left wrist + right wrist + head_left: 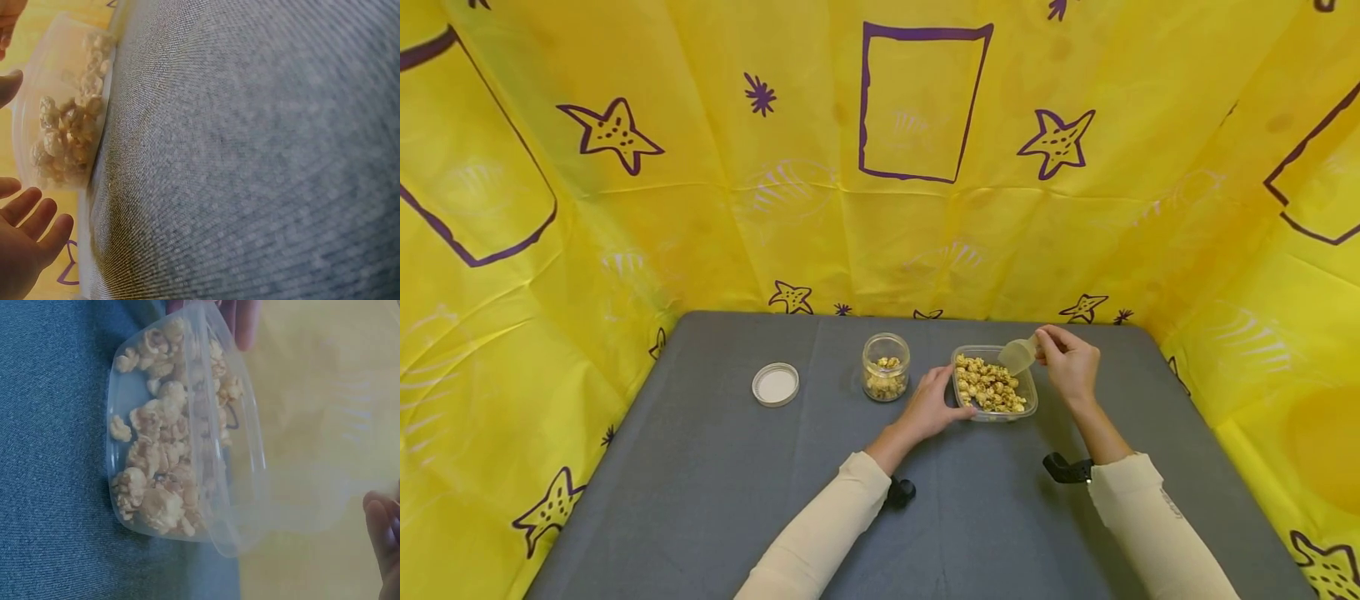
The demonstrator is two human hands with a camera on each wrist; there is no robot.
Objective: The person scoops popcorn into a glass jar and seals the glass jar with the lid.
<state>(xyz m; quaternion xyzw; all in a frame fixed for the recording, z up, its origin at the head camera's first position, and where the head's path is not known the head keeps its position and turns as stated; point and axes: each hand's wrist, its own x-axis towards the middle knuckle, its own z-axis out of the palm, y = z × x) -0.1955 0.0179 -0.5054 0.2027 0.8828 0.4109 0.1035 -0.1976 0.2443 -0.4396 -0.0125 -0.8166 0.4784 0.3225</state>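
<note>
A clear plastic container (1033, 400) holds caramel popcorn (988, 387). My left hand (931, 404) rests against its near left corner, thumb along the front rim and fingers at the left side. The left wrist view shows those fingers (37, 225) spread and fairly straight beside the container wall (31, 119). With my right hand (1071, 367) I pinch the handle of a translucent scoop (1017, 358), its bowl tilted over the container's far right part. In the right wrist view the scoop (306, 503) looks faint, overlapping the container's rim (253, 437).
Left of the container stands an open clear jar (886, 367), partly filled with popcorn. A round white lid (775, 385) lies farther left on the grey table (700, 500). Yellow patterned cloth (820, 233) closes off the back and sides.
</note>
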